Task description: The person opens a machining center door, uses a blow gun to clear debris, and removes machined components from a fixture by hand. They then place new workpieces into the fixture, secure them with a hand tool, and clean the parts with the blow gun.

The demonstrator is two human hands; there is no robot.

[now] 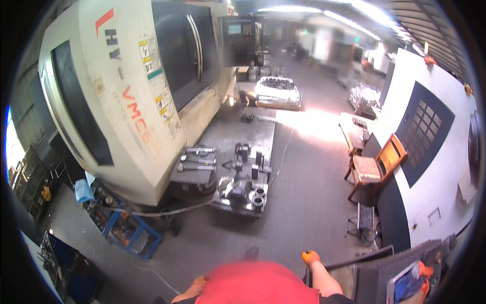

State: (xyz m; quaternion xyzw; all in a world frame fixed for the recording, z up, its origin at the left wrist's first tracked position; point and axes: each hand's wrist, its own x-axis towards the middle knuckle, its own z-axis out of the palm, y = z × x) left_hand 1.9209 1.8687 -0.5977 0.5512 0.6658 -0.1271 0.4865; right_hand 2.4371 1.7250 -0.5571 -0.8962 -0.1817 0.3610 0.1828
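My right hand (310,257), in an orange glove, hangs ahead and to the right of my red-clad body. Its fingers look curled together, with no object visible in them. Nearest to it is the dark edge of a bench (349,263) on the right; a gap seems to lie between them. My left hand (201,279) is low beside my body, mostly hidden, with a bit of orange glove showing. Its fingers cannot be made out. Ahead stands a low metal table (228,206) with dark fixtures and ring-shaped parts (258,201).
A large white machine (126,101) fills the left side. Long measuring tools (198,161) lie on a small stand. A blue-framed cart (132,230) is at the lower left. On the right stand a wooden chair (373,167) and a white cabinet (430,126). A cable (286,152) trails over the floor.
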